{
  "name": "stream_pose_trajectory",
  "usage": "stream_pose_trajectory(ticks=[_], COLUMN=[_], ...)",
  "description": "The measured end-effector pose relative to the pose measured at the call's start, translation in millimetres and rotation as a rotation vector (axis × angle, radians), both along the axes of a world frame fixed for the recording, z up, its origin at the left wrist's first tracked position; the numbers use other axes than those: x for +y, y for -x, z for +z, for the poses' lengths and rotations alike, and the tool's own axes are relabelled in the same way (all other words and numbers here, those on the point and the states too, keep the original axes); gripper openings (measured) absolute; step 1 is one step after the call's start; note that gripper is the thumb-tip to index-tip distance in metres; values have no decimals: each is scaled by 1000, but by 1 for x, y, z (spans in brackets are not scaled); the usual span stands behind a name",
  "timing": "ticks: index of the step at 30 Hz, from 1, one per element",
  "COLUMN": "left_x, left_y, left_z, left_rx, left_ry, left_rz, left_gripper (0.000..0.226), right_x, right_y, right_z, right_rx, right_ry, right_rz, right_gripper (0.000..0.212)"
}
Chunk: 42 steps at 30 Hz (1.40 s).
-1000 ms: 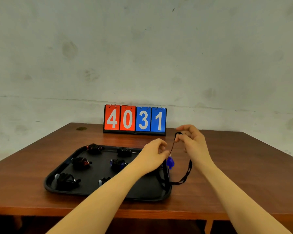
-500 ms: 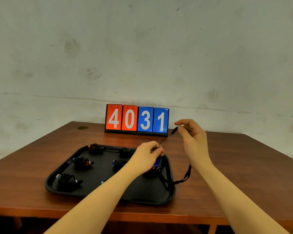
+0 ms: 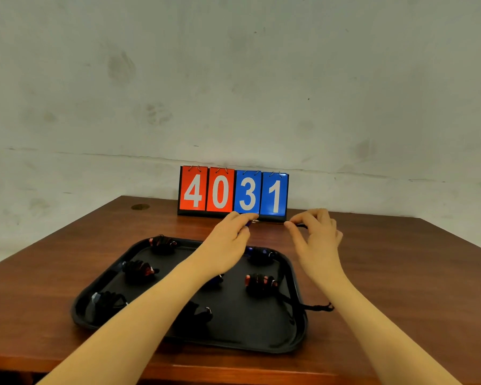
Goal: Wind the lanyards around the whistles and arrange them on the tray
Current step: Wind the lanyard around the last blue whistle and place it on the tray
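both hands were raised above the far edge of the black tray [image 3: 299, 284], in front of the scoreboard [image 3: 233, 192] reading 4031. the left hand [image 3: 228, 240] pinched a blue whistle [image 3: 248, 224] between thumb and fingers, with a small metal ring showing at its 3 o'clock side. the right hand [image 3: 315, 237] pinched the black lanyard [image 3: 301, 225] between thumb and forefinger, the remaining fingers curled. the stretch of cord between the 2 hands was too thin to make out.

the tray sat on the brown table [image 3: 400, 273]. wound whistles lay on it: a red one [image 3: 163, 243] at 11 o'clock, a blue one [image 3: 260, 254] at 1 o'clock, a red one [image 3: 139, 269] at 9 o'clock, a red one [image 3: 260, 283] at 3 o'clock, and one [image 3: 106, 300] at 8 o'clock. a loose cord [image 3: 317, 307] trailed over the tray rim at 4 o'clock onto the table.
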State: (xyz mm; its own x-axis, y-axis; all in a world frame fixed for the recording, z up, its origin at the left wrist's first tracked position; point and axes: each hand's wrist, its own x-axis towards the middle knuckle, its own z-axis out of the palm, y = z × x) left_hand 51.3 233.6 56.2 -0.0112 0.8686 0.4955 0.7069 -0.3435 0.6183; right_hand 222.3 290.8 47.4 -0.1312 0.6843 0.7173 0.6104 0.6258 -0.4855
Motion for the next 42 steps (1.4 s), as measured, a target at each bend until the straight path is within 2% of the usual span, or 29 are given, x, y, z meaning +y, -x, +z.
stream_pose_trajectory(ticks=[2,6,10,13,20,25,31,37,42], left_x=[6,22,38,47,58,60,58,54,48], left_y=[2,9,17,22,23,24,29,36,39], left_z=[1,-1,-1,0,-4,-7,-9,-8,-5], left_rx=[62,139,35,-11,-195,-189,-159,-228,-332], left_ry=[17,-13,-3,-24,-55,36,118,93,65], left_rz=[-16,-21,-10,12,-6,-21,-1,127,99], left_gripper=[44,48,31,25,21,32,43,16,14], right_x=[7,23,46,62,78,79,74,69,68], right_y=[5,20,35,38,38,33,28,24,24], right_z=[-3,1,1,-2,-15,-15,-19,-17,-16], right_rx=[49,375,500,549,596,607,502,507,564], right_ry=[34,253,340,340,293,291,238,213,168], right_rz=[52,201,191,176,233,237,242,257,265], right_gripper=[9,11,1,5,19,13,14,14,12])
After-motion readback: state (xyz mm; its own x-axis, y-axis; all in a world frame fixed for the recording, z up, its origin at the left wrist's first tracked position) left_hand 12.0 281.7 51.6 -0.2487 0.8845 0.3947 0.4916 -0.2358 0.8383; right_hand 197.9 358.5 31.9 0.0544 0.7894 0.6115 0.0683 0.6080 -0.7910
